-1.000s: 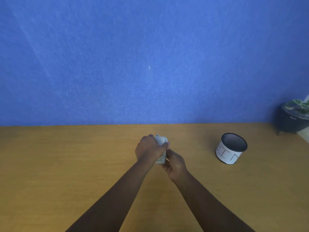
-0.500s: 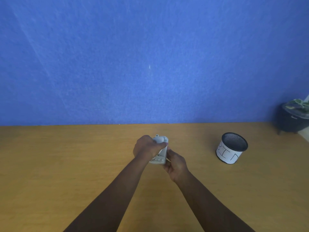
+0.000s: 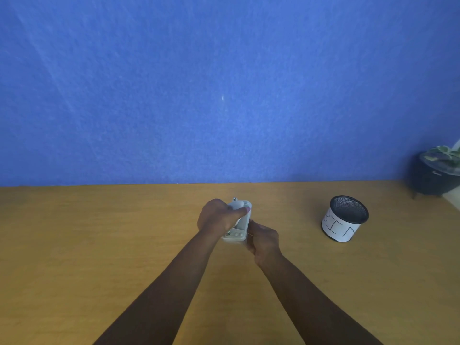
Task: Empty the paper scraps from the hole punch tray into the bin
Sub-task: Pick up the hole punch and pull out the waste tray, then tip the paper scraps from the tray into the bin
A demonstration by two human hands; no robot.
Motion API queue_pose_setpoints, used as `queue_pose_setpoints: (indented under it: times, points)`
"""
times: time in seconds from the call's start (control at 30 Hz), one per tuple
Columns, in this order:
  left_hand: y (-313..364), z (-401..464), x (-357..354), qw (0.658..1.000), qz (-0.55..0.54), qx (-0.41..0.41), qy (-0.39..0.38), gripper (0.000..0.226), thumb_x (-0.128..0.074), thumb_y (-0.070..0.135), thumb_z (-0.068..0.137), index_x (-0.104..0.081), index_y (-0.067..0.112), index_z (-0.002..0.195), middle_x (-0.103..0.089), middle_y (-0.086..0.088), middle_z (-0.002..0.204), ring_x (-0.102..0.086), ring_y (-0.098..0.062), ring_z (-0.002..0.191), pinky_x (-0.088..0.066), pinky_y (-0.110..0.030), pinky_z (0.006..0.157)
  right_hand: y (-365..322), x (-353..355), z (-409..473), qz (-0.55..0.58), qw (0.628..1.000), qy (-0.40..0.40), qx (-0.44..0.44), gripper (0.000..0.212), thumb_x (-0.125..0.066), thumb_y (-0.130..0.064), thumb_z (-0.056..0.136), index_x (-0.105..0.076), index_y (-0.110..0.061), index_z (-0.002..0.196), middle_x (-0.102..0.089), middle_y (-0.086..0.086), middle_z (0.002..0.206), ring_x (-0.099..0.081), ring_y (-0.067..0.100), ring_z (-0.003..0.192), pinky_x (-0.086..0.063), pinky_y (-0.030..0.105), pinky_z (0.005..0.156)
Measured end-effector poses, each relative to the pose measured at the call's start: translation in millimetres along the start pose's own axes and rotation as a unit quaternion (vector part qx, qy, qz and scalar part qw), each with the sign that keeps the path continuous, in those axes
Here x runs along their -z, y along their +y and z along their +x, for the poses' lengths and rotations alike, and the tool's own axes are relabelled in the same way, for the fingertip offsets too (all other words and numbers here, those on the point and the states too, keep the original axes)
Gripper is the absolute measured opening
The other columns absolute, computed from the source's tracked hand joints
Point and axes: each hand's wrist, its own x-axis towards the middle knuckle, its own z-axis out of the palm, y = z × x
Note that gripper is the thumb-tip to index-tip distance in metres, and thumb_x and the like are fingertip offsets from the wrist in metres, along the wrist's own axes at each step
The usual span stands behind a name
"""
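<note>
Your left hand (image 3: pixel 219 217) is clenched round the hole punch (image 3: pixel 239 225) above the desk (image 3: pixel 99 245), steadying it; your right hand (image 3: pixel 263 241) pinches its near edge, likely to free the tray; bin (image 3: pixel 344 219) stands well apart to the right

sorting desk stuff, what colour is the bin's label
White, with "BIN" hand-drawn in dark lines, on the black mesh bin; head view.

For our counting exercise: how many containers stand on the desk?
2: the mesh bin at right, and a dark plant pot at the far right edge, partly cut off.
</note>
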Motion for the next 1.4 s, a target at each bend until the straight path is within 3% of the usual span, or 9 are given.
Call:
queue_pose_setpoints:
  times: [0.1, 0.33, 0.6, 0.73, 0.83, 0.9, 1.07, 1.2, 1.4]
  points:
    - [-1, 3, -1, 1.000, 0.001, -0.005, -0.008, 0.044, -0.070, 0.057, 0.068, -0.059, 0.015, 0.064, -0.052, 0.006, 0.060, -0.058, -0.017, 0.068, -0.029, -0.022, 0.046, 2, 0, 0, 0.014, 1.000, 0.000, -0.009, 0.015, -0.065, -0.011, 0.086, -0.069, -0.004, 0.073, -0.069, 0.002, 0.050, -0.064, 0.010, 0.036, -0.050, 0.016, 0.036]
    - [-1, 8, 1, 0.999, -0.039, -0.003, 0.005, 0.047, -0.070, 0.055, 0.069, -0.048, 0.019, 0.050, -0.049, 0.007, 0.053, -0.049, -0.010, 0.050, -0.028, -0.022, 0.046, 6, 2, 5, 0.018, 0.999, 0.022, -0.019, 0.022, -0.064, -0.011, 0.086, -0.063, -0.007, 0.064, -0.065, -0.001, 0.040, -0.060, 0.008, 0.030, -0.050, 0.016, 0.033]
    - [-9, 20, 17, 0.993, -0.115, 0.013, 0.027, 0.048, -0.073, 0.049, 0.070, -0.046, 0.015, 0.048, -0.048, 0.002, 0.057, -0.052, -0.020, 0.061, -0.040, -0.028, 0.057, 13, 9, 12, 0.008, 0.998, 0.048, -0.033, 0.015, -0.061, -0.009, 0.088, -0.064, -0.001, 0.075, -0.062, 0.008, 0.065, -0.058, 0.007, 0.028, -0.049, 0.016, 0.032]
    - [-26, 30, 26, 0.991, -0.118, 0.042, 0.047, 0.041, -0.073, 0.048, 0.071, -0.063, 0.008, 0.069, -0.059, -0.002, 0.073, -0.063, -0.027, 0.079, -0.055, -0.036, 0.071, 12, 12, 12, 0.003, 0.998, 0.055, -0.031, 0.015, -0.060, -0.009, 0.088, -0.065, 0.004, 0.094, -0.061, 0.006, 0.065, -0.060, 0.014, 0.042, -0.048, 0.014, 0.031]
    - [-46, 33, 27, 0.994, -0.054, 0.062, 0.066, 0.049, -0.069, 0.052, 0.073, -0.068, 0.005, 0.085, -0.061, -0.004, 0.079, -0.062, -0.025, 0.073, -0.038, -0.023, 0.050, 13, 16, 13, -0.004, 0.998, 0.065, -0.026, 0.021, -0.060, -0.009, 0.088, -0.064, 0.006, 0.103, -0.061, 0.006, 0.065, -0.059, 0.017, 0.050, -0.046, 0.013, 0.029]
    - [-61, 33, 26, 0.994, -0.012, 0.086, 0.069, 0.054, -0.068, 0.054, 0.073, -0.069, 0.004, 0.093, -0.062, -0.005, 0.081, -0.058, -0.020, 0.064, -0.034, -0.022, 0.046, 14, 18, 14, -0.008, 0.997, 0.069, -0.028, 0.022, -0.060, -0.008, 0.088, -0.064, 0.006, 0.104, -0.061, 0.006, 0.065, -0.060, 0.016, 0.046, -0.044, 0.013, 0.028]
    - [-97, 36, 19, 0.988, 0.046, 0.127, 0.068, 0.065, -0.070, 0.054, 0.072, -0.066, 0.002, 0.110, -0.069, -0.012, 0.109, -0.068, -0.027, 0.095, -0.046, -0.029, 0.067, 18, 21, 16, -0.011, 0.997, 0.071, -0.028, 0.022, -0.060, -0.007, 0.088, -0.064, 0.007, 0.104, -0.062, 0.009, 0.069, -0.057, 0.018, 0.055, -0.046, 0.013, 0.030]
    - [-115, 32, 14, 0.986, 0.056, 0.145, 0.068, 0.067, -0.070, 0.052, 0.073, -0.065, 0.000, 0.115, -0.064, -0.014, 0.116, -0.066, -0.029, 0.099, -0.044, -0.030, 0.067, 19, 22, 18, -0.023, 0.997, 0.070, -0.025, 0.019, -0.061, -0.009, 0.087, -0.065, 0.004, 0.101, -0.065, 0.015, 0.090, -0.059, 0.017, 0.057, -0.050, 0.017, 0.038]
    - [-124, 30, 7, 0.982, 0.097, 0.147, 0.066, 0.068, -0.067, 0.052, 0.076, -0.060, 0.001, 0.121, -0.057, -0.015, 0.120, -0.062, -0.027, 0.105, -0.048, -0.032, 0.079, 20, 23, 21, -0.028, 0.997, 0.070, -0.018, 0.009, -0.061, -0.009, 0.087, -0.066, -0.002, 0.089, -0.065, 0.016, 0.091, -0.060, 0.018, 0.058, -0.050, 0.025, 0.050]
